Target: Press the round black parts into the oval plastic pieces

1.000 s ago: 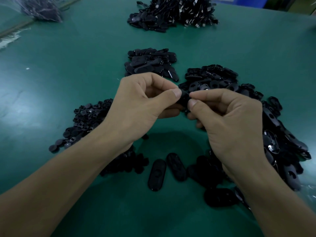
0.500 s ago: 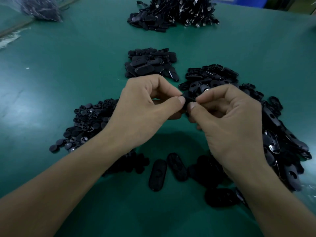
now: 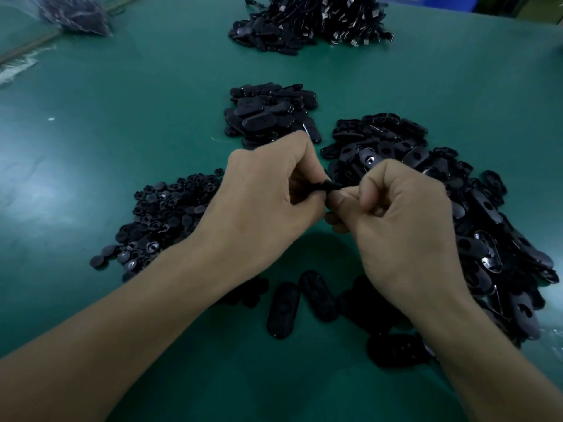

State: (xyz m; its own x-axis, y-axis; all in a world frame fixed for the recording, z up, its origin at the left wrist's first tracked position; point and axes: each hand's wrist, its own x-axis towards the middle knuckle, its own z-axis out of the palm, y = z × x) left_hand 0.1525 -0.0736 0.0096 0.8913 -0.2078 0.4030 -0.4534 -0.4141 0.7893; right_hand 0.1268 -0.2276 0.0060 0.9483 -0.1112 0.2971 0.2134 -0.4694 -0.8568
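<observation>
My left hand (image 3: 268, 199) and my right hand (image 3: 399, 220) meet above the middle of the green table. Between their fingertips they pinch one small black oval piece (image 3: 330, 186), mostly hidden by the fingers; whether a round part sits in it cannot be seen. A heap of round black parts (image 3: 161, 220) lies to the left under my left wrist. A large heap of oval plastic pieces (image 3: 475, 214) spreads to the right. Several loose oval pieces (image 3: 283, 309) lie on the table below my hands.
A smaller pile of black oval pieces (image 3: 271, 114) sits behind my hands. A big pile of black pieces with metal clips (image 3: 310, 22) lies at the far edge. A clear bag of dark parts (image 3: 73, 13) rests at the far left on the green table (image 3: 122, 111).
Both hands have moved slightly lower and nearer to me and rolled inward. The fingers have curled tighter around the small black piece between them.
</observation>
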